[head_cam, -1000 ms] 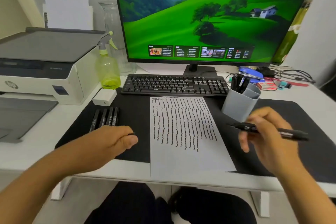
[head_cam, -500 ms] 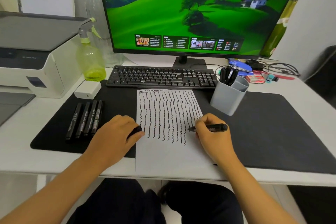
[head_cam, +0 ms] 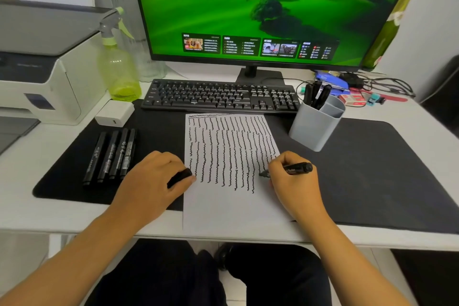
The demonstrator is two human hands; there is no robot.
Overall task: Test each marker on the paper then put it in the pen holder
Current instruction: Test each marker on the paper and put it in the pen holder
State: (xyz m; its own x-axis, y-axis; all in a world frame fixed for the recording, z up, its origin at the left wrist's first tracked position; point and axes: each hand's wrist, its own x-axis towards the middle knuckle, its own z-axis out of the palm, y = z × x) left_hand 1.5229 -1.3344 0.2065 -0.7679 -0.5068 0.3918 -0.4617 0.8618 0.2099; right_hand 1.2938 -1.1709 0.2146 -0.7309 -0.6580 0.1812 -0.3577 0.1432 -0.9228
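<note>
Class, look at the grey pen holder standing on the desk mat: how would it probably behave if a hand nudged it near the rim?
The pen holder looks like thin plastic, so probably light and easy to slide. It stands taller than its base, with markers leaning out above the rim, so a high nudge might tip it.

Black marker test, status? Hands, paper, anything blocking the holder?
Right hand grips black marker, tip on white squiggle-lined paper. Left hand holds black cap. Four black markers wait left. Grey pen holder unobstructed.
</note>
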